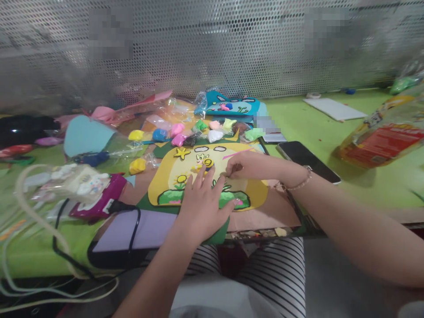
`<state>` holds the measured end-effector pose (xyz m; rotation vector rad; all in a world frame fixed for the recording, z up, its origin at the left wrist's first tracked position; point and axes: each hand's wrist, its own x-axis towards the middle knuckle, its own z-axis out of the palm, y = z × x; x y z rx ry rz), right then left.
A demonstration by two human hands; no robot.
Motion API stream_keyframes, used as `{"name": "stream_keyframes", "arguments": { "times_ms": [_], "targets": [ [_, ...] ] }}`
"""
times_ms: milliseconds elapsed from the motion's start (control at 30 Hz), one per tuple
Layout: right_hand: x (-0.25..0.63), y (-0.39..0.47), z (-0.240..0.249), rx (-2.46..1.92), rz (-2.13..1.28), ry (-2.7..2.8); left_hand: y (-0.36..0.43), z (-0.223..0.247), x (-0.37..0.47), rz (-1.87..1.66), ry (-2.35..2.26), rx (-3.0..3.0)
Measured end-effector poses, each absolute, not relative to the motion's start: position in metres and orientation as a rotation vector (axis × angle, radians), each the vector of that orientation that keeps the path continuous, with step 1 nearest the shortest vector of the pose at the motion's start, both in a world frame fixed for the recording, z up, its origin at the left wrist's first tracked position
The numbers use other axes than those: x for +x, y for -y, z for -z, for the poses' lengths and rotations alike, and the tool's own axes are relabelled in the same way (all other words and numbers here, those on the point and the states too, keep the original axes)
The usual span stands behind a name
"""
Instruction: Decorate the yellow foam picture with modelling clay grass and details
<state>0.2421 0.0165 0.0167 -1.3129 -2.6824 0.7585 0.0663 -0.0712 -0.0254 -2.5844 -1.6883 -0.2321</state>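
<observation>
A yellow paper card (261, 194) lies in front of me, decorated with a star, cloud shapes, a small figure, a sunflower and a green ground strip outlined in black. My left hand (205, 203) rests flat on it, fingers spread, with the fingertips by the yellow and blue figure (208, 164). Over the card's right half, my right hand (243, 165) has its fingers pinched close to thin green leaf shapes (226, 187); whatever they grip is too small to name. A thin pink stick (233, 154) shows along the top of that hand; whether it is held I cannot tell.
Behind the card sit several bagged lumps of coloured clay (177, 129) and a blue decorated card (232, 106). A black phone (308, 161) and a snack bag (380, 137) lie right. Left are a purple packet (99, 198) and cables (59, 229). A perforated metal panel (212, 48) stands behind.
</observation>
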Motion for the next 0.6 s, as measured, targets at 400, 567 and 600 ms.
{"name": "stream_keyframes", "arguments": {
  "times_ms": [400, 567, 600],
  "targets": [
    [0.2395, -0.0143, -0.0208, -1.486, -0.770, 2.632, 0.0721, 0.0249, 0.0661, 0.234, 1.696, -2.597],
    [0.2386, -0.0125, -0.0220, -1.473, -0.816, 2.648, 0.0709, 0.0282, 0.0656, 0.231, 1.687, -2.593],
    [0.2383, -0.0120, -0.0223, -1.465, -0.821, 2.650, 0.0706, 0.0286, 0.0656, 0.229, 1.689, -2.594]
  ]
}}
